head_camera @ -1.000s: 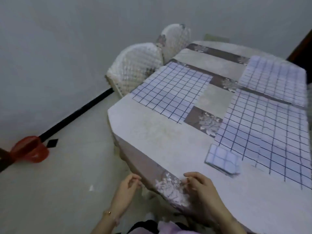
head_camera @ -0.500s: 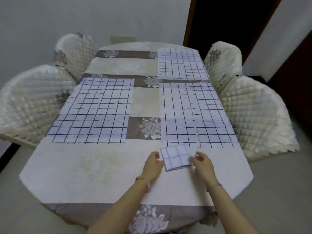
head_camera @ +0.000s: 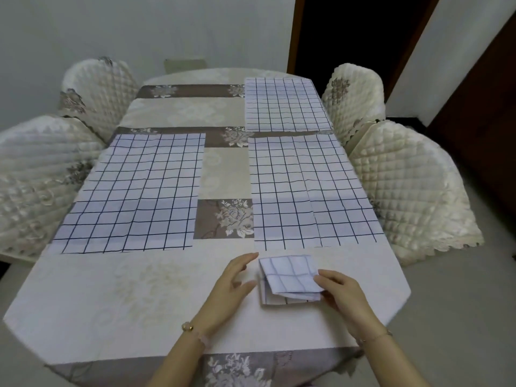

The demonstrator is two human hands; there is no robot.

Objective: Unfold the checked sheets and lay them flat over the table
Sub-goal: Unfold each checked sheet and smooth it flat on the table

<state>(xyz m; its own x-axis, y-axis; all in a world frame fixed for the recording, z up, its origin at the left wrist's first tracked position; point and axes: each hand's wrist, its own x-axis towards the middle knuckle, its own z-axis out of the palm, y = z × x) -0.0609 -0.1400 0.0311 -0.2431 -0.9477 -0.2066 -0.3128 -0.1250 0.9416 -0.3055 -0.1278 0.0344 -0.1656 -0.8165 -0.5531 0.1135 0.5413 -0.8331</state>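
Observation:
A small folded checked sheet (head_camera: 289, 275) lies near the front of the table (head_camera: 125, 297), its top layer lifted a little at the right. My right hand (head_camera: 342, 293) pinches that right edge. My left hand (head_camera: 233, 280) hovers just left of the sheet with fingers apart, holding nothing. Three checked sheets lie spread flat further back: a large one at the left (head_camera: 139, 191), one at the right (head_camera: 307, 188), and a far one at the back right (head_camera: 284, 104).
The table wears a beige and brown floral cloth. Two quilted white chairs stand on the left (head_camera: 36, 177) and two on the right (head_camera: 410, 191). A dark doorway (head_camera: 349, 32) opens behind the table. The floor lies to either side.
The view swung from the table's left corner to face it head-on. Both hands came up from the table edge to the folded sheet, and my right hand has lifted its top layer.

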